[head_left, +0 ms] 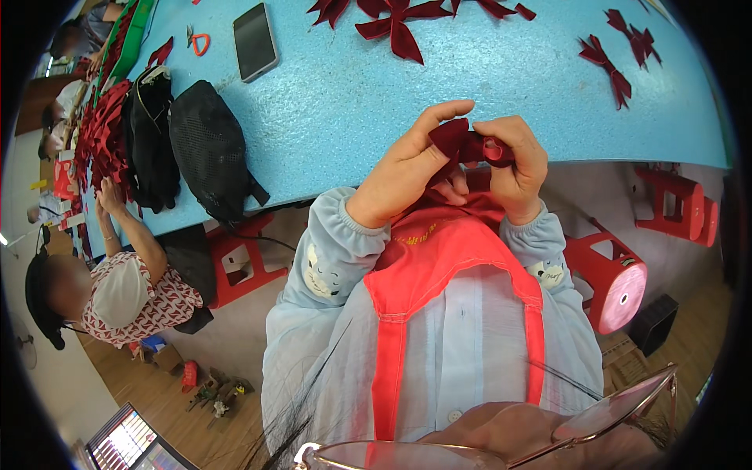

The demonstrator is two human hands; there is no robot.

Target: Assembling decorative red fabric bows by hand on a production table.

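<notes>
A craft workshop: a long blue bench holds scattered dark red fabric bows, orange-handled scissors and a heap of red strips. Red plastic stools stand alongside, and a co-worker sits at the left.

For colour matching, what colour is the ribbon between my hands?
The ribbon is dark red, showing best in the head view.

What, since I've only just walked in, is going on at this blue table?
A person in a red apron holds a folded dark red ribbon between the left hand and right hand, at the near edge of the blue table. Dark red bows lie beyond, with a smartphone and orange-handled scissors farther left. At the left, a co-worker has both hands at a heap of dark red ribbon strips.
</notes>
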